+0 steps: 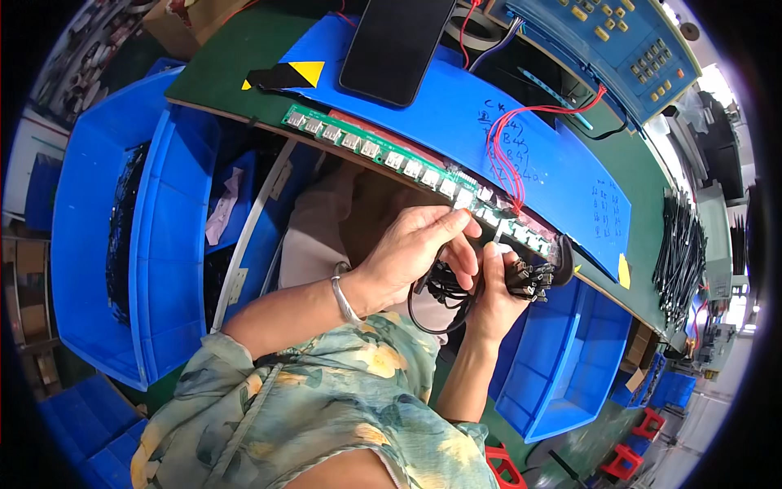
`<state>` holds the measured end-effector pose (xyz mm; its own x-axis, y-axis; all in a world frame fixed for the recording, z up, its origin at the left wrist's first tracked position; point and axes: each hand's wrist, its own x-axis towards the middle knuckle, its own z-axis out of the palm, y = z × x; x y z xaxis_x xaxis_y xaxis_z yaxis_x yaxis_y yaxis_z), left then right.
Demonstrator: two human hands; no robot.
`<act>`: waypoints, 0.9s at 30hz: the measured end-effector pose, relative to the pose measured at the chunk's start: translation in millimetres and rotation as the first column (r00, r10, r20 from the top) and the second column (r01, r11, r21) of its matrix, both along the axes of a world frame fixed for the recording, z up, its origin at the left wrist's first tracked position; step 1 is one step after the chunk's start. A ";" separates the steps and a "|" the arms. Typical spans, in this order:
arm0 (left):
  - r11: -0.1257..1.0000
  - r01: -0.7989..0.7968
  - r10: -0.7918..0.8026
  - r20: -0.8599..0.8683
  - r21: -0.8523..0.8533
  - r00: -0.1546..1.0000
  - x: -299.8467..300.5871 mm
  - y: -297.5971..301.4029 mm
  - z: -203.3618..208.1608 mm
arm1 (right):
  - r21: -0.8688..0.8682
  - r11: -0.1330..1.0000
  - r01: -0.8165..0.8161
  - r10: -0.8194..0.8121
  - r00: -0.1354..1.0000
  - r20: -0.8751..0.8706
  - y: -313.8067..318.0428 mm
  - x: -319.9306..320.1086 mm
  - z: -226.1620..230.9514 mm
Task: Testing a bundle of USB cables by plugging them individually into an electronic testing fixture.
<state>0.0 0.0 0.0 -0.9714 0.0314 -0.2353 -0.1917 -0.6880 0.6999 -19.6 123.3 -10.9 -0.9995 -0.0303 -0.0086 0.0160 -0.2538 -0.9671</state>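
A long green circuit board (350, 140) with a row of pale sockets lies along the near edge of the bench. My left hand (419, 244), with a silver bangle on its wrist, is pinched at a small white plug right at the board's middle sockets. My right hand (492, 306) is closed round a bundle of black cables (531, 279), their metal plug ends fanned out to the right. Its thumb and finger hold up a single pale plug (500, 233) close to the board. Loops of black cable hang between my hands.
A blue sheet (456, 102) with handwriting covers the bench behind the board, with a black phone (397, 49) on it. Red wires (498, 147) run from the board to a blue tester box (627, 49). More black cables (681, 253) lie right. Blue bins (130, 244) flank my lap.
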 end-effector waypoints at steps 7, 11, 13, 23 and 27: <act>1.000 -0.005 0.005 0.007 0.009 1.000 0.8 0.6 1.5 | 0.134 0.990 0.039 -0.031 0.997 -0.066 0.8 0.4 0.0; 1.000 0.005 -0.005 0.004 -0.012 1.000 0.4 -0.7 1.4 | 0.204 0.977 0.065 -0.049 0.996 -0.079 0.6 -0.2 -0.1; 1.000 0.006 -0.006 0.007 -0.013 1.000 0.0 -0.3 1.2 | 0.181 0.981 0.074 -0.062 0.996 -0.068 -0.5 0.0 1.5; 1.000 0.018 -0.018 -0.008 0.010 1.000 0.0 -1.5 0.6 | -0.061 0.990 -0.125 0.126 0.992 0.015 5.6 -7.1 -9.3; 1.000 0.021 -0.021 -0.003 0.000 1.000 -0.7 -1.8 0.4 | -0.199 0.973 -0.120 0.124 0.992 0.007 0.0 -7.4 -11.8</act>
<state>-0.7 -1.8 0.4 -0.9713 0.0517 -0.2320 -0.2037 -0.6841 0.7004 -27.0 123.3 -22.8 -0.9879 -0.1549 -0.0094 0.0767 -0.4346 -0.8974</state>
